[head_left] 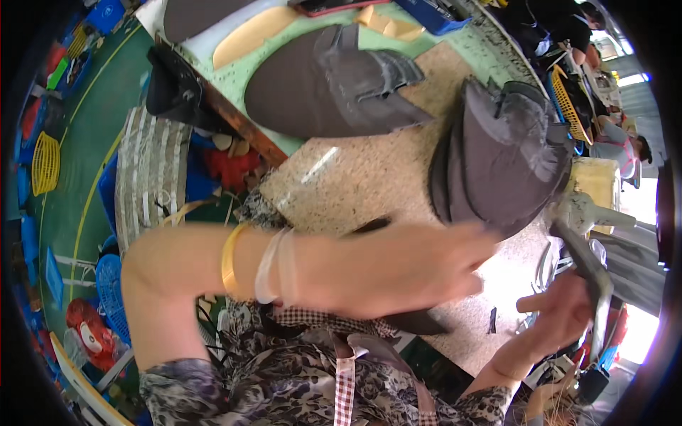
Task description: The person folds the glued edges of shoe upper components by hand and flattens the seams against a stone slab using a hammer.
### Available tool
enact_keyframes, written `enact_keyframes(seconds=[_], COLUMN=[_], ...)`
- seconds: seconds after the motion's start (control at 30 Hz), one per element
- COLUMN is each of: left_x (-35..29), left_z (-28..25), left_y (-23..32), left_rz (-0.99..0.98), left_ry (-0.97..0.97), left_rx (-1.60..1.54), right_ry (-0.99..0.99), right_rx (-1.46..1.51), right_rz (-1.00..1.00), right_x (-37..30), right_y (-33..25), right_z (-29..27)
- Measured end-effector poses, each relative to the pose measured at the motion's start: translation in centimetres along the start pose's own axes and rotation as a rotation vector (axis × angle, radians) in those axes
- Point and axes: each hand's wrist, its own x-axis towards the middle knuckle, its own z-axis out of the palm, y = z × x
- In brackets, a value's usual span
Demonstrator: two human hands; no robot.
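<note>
My left hand (pixel 419 266) stretches across from the left over the speckled tabletop, smeared by motion, so its grip does not show. A dark piece (pixel 423 323) peeks out below it; whether the hand touches this is unclear. My right hand (pixel 558 312) is at the right, beside a bent grey metal bar (pixel 600 284) that partly covers it. Its fingers look curled, but whether they grip anything is hidden. Beyond my left hand lies a stack of dark brown, curved sheet pieces (pixel 490 156) with greyish smears. More such pieces (pixel 312 92) lie farther left on a green surface.
Tan cut pieces (pixel 252 35) and a blue tray (pixel 433 14) are at the back. A striped roll-like object (pixel 149 177) stands left of the table. Yellow baskets (pixel 46 163) line the green floor's far left. Other people (pixel 625 142) sit at the right.
</note>
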Motion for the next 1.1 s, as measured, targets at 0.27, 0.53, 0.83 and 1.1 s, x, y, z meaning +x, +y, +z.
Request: enact_keyframes(seconds=[0.27,0.53,0.83,1.1], left_x=[9.0,-0.5,0.1,-1.7], left_z=[-7.9,-10.5,-11.9,-13.9], left_y=[-11.4,-13.8,-12.5,-13.7], left_rz=[-0.018,-0.26,-0.357,-0.529], left_ry=[0.409,0.32,0.21,0.314], left_rx=[0.525,0.507,0.529,0.132], right_ry=[-0.374,-0.727,-0.864,-0.849], right_rx=[-0.142,-0.186,-0.467,-0.566], right_rz=[-0.103,-0.55,-0.51,-0.55], right_x=[-2.0,5.3,6.0,5.6], right_y=[-0.2,-1.8,1.1,0.9], right_z=[-1.3,18.6,24.6,24.3])
